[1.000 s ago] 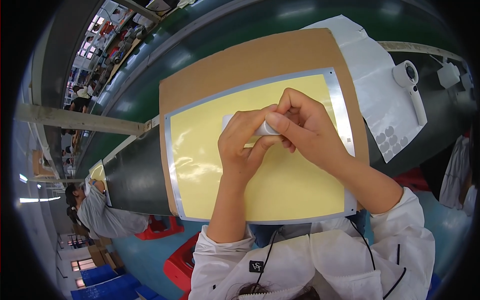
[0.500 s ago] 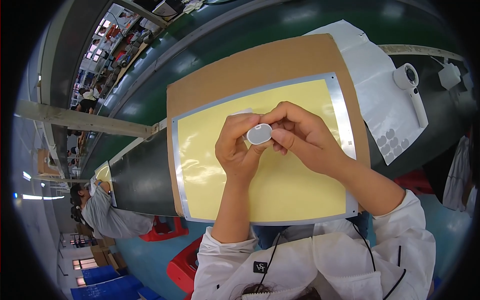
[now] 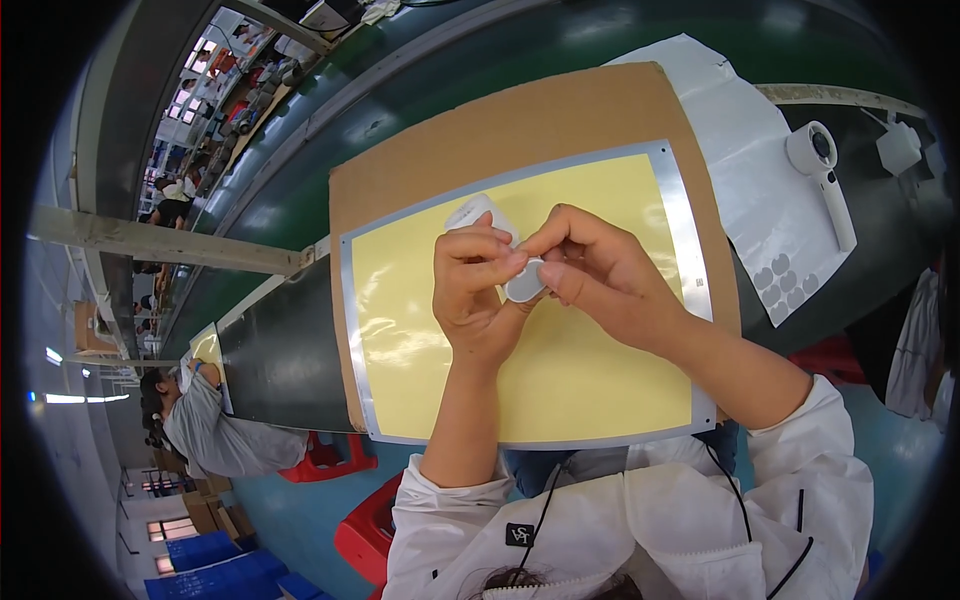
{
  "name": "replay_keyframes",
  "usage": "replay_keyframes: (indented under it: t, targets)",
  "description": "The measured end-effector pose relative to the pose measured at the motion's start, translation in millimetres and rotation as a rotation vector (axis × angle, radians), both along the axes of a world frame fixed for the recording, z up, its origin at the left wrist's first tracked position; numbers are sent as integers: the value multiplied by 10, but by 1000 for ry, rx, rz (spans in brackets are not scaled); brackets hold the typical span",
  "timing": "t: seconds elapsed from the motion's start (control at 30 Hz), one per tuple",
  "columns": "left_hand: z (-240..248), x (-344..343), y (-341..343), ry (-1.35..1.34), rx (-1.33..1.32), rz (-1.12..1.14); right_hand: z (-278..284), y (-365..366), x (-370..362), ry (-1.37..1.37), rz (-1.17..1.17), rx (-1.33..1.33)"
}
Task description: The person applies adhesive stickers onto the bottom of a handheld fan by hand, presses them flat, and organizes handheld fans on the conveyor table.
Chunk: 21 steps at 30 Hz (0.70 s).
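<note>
Gripping small white device [image 3: 497,250] | yellow mat [image 3: 590,370], cardboard sheet [image 3: 520,125] | factory hall

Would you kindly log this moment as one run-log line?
left hand: grips small white part | right hand: pinches its round end | below: yellow sheet on cardboard

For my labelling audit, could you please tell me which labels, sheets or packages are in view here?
Yellow sheet: rectangular, silver-edged, on brown cardboard.
White liner sheet: right of the cardboard, with grey round stickers.
Small white part: held by both hands; no label discernible.
</note>
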<state>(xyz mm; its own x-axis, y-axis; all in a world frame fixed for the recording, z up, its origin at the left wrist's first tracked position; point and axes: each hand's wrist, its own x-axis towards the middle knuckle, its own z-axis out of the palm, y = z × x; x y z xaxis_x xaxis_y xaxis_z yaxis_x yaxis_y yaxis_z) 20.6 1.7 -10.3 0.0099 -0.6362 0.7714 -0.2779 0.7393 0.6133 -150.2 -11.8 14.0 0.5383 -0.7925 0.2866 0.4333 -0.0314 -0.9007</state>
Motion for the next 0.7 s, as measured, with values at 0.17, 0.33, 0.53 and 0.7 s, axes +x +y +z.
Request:
replay_keyframes:
  t: [0.17, 0.33, 0.53, 0.7]
  targets:
    - [21, -43, 29, -27, 41, 44, 3, 4, -2, 28, 10, 75]
    - [21, -53, 37, -49, 47, 62, 1, 21, 4, 40, 7, 128]
    - [10, -42, 45, -88, 34, 87, 8, 42, 18, 3, 11, 189]
    - [11, -36, 41, -125, 34, 106, 25, 44, 30, -23, 40, 261]
